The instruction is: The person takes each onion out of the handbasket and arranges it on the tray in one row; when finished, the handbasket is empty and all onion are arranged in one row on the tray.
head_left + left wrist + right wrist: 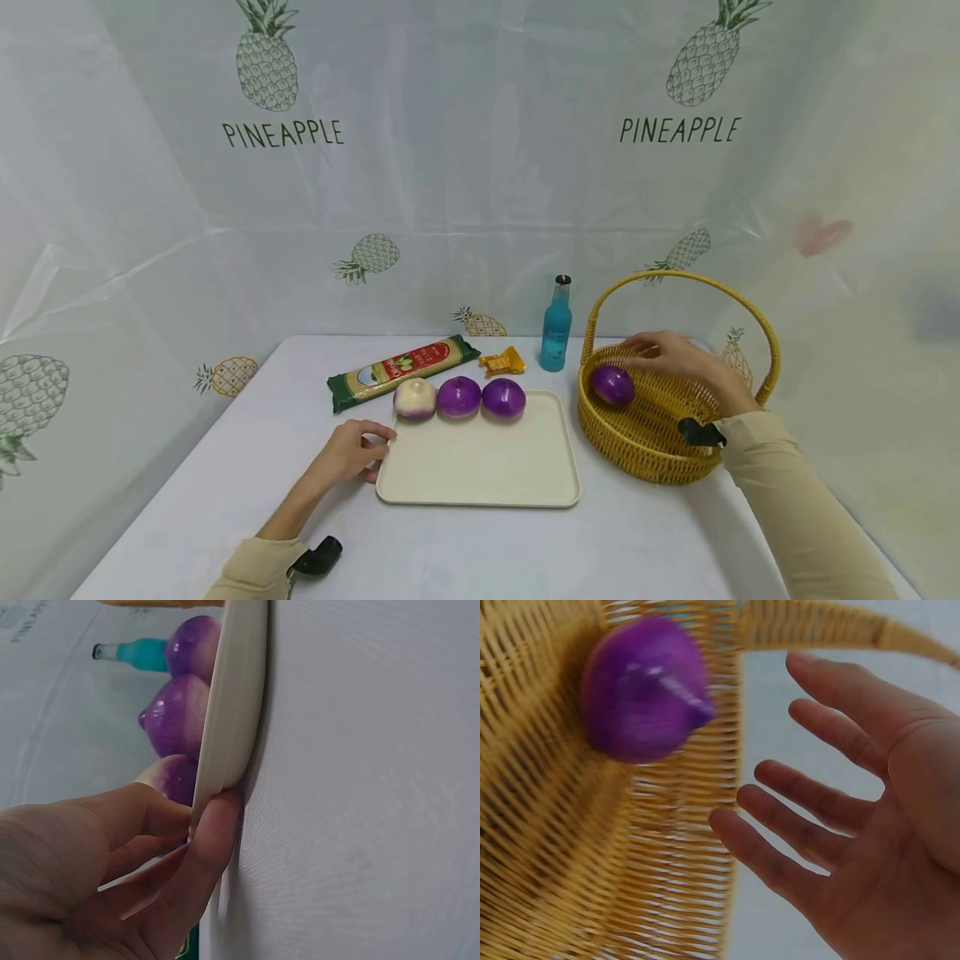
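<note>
The fingers (795, 787) of the right hand (678, 358) were spread and straight, holding nothing, with the palm open beside a purple onion (612, 384). That onion lay inside the wicker basket (660, 454), against its left wall, near the fingertips but apart from them in the wrist view. Blur in that view made it hard to say whether the onion was at rest or rolling.

The left hand (348, 454) pinched the near left corner of the cream tray (480, 487), thumb over the rim and a finger (206, 862) curled under it. Three more onions sat in a row along the tray's far edge: a pale one (415, 398) and two purple ones (459, 396) (503, 397).

The onion in the basket looked smooth, glossy and round, so it would probably be firm, fairly light and apt to slip or roll; a grip from above, fingers wrapped around its widest part, seemed safest. Its skin might be thin and easy to scuff against the weave.

The basket's floor was mostly hidden by the near wall and the right forearm. Behind the tray lay a pasta packet (401, 371), a small orange wrapper (502, 362) and a blue bottle (556, 329); their labels were too small to read.
</note>
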Demonstrator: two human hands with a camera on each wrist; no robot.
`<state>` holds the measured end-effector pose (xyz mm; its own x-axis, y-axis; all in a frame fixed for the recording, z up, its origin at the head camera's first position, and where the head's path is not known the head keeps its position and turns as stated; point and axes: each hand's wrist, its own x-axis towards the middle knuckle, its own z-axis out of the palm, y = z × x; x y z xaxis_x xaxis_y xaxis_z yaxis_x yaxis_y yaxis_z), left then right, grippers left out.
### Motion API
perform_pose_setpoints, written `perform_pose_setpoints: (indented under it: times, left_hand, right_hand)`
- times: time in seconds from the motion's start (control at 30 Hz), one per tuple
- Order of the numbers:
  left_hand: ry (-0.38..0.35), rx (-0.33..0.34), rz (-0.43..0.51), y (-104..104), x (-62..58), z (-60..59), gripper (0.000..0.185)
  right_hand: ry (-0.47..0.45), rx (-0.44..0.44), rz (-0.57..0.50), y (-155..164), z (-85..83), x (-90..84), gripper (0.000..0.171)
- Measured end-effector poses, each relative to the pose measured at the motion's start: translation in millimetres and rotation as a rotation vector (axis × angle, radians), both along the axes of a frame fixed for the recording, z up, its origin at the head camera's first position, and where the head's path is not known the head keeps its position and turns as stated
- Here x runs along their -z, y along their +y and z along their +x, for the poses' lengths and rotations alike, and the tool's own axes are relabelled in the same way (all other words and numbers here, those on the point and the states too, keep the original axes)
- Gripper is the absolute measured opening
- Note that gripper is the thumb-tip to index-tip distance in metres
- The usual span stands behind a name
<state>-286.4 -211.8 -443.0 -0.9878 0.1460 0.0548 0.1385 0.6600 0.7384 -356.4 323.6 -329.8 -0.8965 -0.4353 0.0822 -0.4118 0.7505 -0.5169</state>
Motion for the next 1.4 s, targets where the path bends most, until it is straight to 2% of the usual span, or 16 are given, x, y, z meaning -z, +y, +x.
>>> perform_pose_setpoints:
  times: [0.2,0.5,0.67,0.93,1.13,1.4]
  left_hand:
    - [0.009,0.014,-0.001,-0.6,0.6,-0.7,0.024]
    - [0.003,0.001,-0.01,1.0,-0.7,1.1,0.023]
    - [0.009,-0.005,-0.016,0.6,-0.7,0.6,0.023]
    - [-0.008,0.004,0.016,0.0,0.4,1.7,0.025]
    - [-0.001,-0.005,0.002,0.0,2.7,1.9,0.025]
    - [0.001,0.0,0.009,-0.6,2.0,1.6,0.025]
  right_hand:
    - [-0.183,-0.03,-0.076,7.1,-15.0,25.1,0.056]
    - [-0.283,-0.003,-0.089,5.4,-25.9,42.7,0.061]
    - [-0.286,-0.004,-0.065,0.6,-28.3,47.6,0.063]
    - [-0.266,-0.007,-0.03,-5.5,-25.0,44.9,0.064]
    - [-0.241,-0.023,-0.015,-3.2,-23.4,47.0,0.065]
    - [-0.194,-0.01,0.01,-0.5,-14.6,31.4,0.069]
